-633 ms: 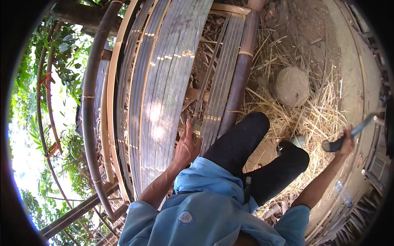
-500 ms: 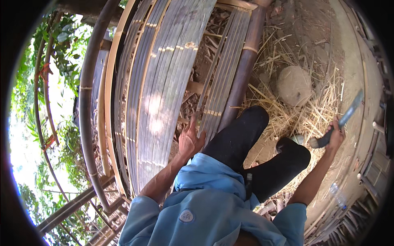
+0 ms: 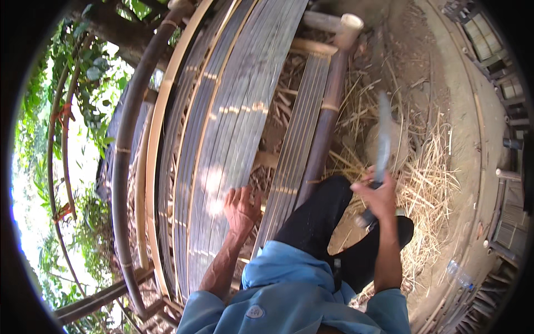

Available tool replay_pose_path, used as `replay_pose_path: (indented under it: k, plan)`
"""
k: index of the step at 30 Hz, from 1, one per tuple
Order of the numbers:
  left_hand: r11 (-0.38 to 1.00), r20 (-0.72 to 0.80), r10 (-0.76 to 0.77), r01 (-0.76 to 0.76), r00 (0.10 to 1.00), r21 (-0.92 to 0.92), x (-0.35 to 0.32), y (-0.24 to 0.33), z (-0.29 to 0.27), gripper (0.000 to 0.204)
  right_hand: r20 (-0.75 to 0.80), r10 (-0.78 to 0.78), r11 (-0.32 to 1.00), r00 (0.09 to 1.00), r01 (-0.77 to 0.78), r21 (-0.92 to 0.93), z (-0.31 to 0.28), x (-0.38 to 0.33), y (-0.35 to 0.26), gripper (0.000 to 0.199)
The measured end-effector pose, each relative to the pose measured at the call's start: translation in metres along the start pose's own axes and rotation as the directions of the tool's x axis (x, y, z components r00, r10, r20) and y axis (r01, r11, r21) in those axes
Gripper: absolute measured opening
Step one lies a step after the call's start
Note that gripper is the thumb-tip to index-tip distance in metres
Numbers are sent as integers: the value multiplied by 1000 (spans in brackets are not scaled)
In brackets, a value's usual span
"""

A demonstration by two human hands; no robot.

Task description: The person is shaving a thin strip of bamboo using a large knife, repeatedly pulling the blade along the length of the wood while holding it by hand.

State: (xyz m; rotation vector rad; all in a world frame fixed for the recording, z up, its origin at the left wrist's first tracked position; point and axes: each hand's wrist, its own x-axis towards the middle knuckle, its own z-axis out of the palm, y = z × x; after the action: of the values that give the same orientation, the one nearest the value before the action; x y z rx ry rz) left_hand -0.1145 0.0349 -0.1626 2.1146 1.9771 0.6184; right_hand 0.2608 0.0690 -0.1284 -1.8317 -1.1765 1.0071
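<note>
My right hand (image 3: 380,197) is closed around the dark handle of a machete (image 3: 384,133), above my right knee. Its blade points away from me and passes over a round chopping block (image 3: 397,146) on the ground. My left hand (image 3: 241,211) rests on the near right edge of the wide band of split bamboo slats (image 3: 236,133); the fingers lie bent on the slats, with the thumb apart. Just right of that hand runs a narrower set of bamboo slats (image 3: 292,150), lying side by side along a thick bamboo pole (image 3: 328,111).
Straw and bamboo shavings (image 3: 425,195) cover the ground around the block. A clear plastic bottle (image 3: 459,274) lies at the lower right. A bamboo rail (image 3: 122,156) bounds the slatted platform on the left, with foliage beyond. Stacked bamboo (image 3: 503,228) lines the right edge.
My right hand has brought the machete left, in front of my knees. My left hand has shifted from the narrow slats to the wide band's edge. The narrow slats now lie closer together.
</note>
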Motion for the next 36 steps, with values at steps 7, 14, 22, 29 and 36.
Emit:
replay_pose_path:
  k: [7,14,22,29,36]
  plan:
    - [996,67,-44,38,997,85,-2,-23,15,25,303,-151,981,941,180,-70,106,-11,-30,45]
    - [994,121,-110,107,987,33,15,-31,1,36,190,29,990,981,-54,127,91,22,-32,16]
    - [979,186,-204,203,961,25,22,-15,-21,44,-463,38,907,886,164,388,-119,6,-65,27]
    - [733,264,-302,400,916,-550,66,-50,-48,32,-962,-161,986,220,-6,-167,-256,-130,-85,40]
    - [827,167,-68,149,984,-542,86,-7,-132,31,-974,-15,1000,228,11,-13,-279,-256,-15,51]
